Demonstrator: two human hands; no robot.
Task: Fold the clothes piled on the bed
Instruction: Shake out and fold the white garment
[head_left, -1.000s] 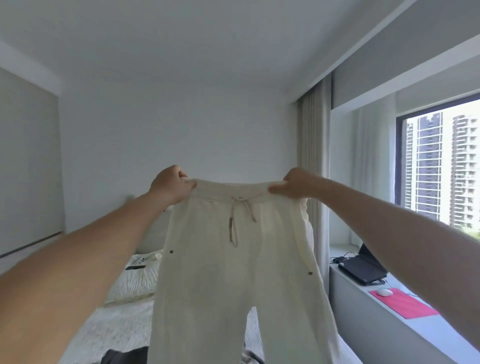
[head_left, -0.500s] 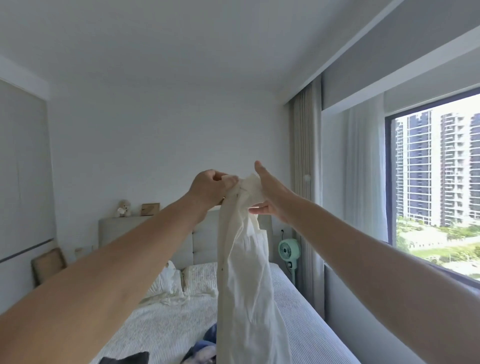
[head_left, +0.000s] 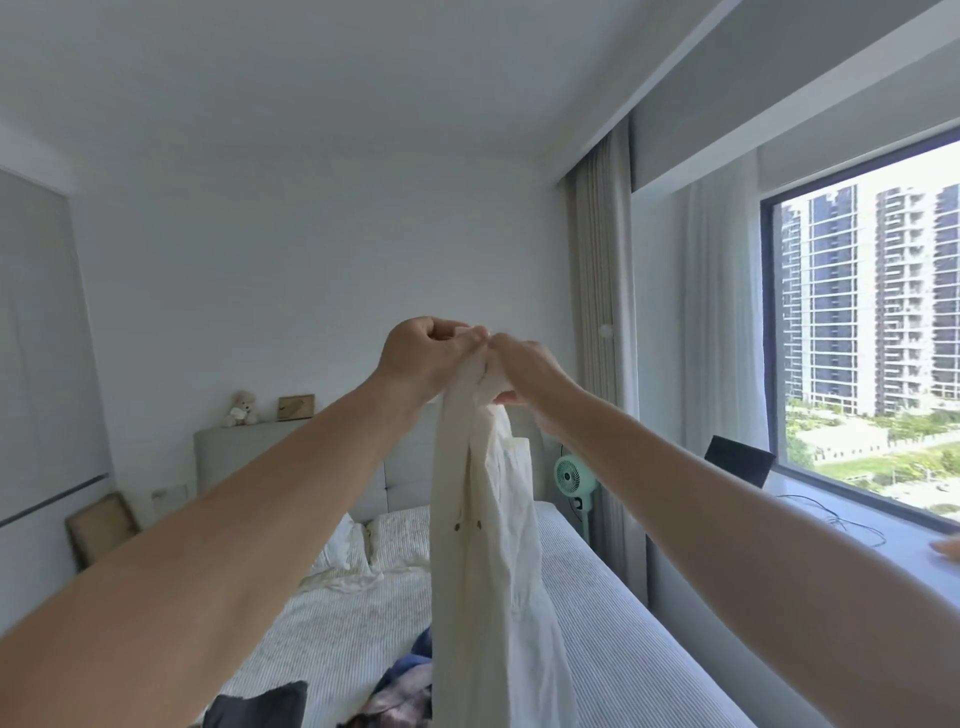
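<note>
A pair of cream-white trousers (head_left: 488, 561) hangs in the air in front of me, doubled lengthwise so the legs lie one over the other. My left hand (head_left: 418, 358) grips the waistband from the left with curled fingers. My right hand (head_left: 522, 371) grips the same bunched waistband from the right, and the two hands touch. Below them, on the striped bed (head_left: 597, 613), lies a pile of clothes (head_left: 400, 686) in blue and mixed colours, beside a dark garment (head_left: 254, 709) at the bottom edge.
Pillows (head_left: 374, 545) lie at the grey headboard (head_left: 244, 447), which carries a teddy bear (head_left: 240, 409). A green fan (head_left: 574, 480) stands right of the bed. A window ledge (head_left: 852, 525) with a cable and a laptop (head_left: 737, 460) runs along the right.
One second ago the trousers were spread wide between my hands. The hands came together, doubling the trousers lengthwise, and my right hand has closed on the waistband.
</note>
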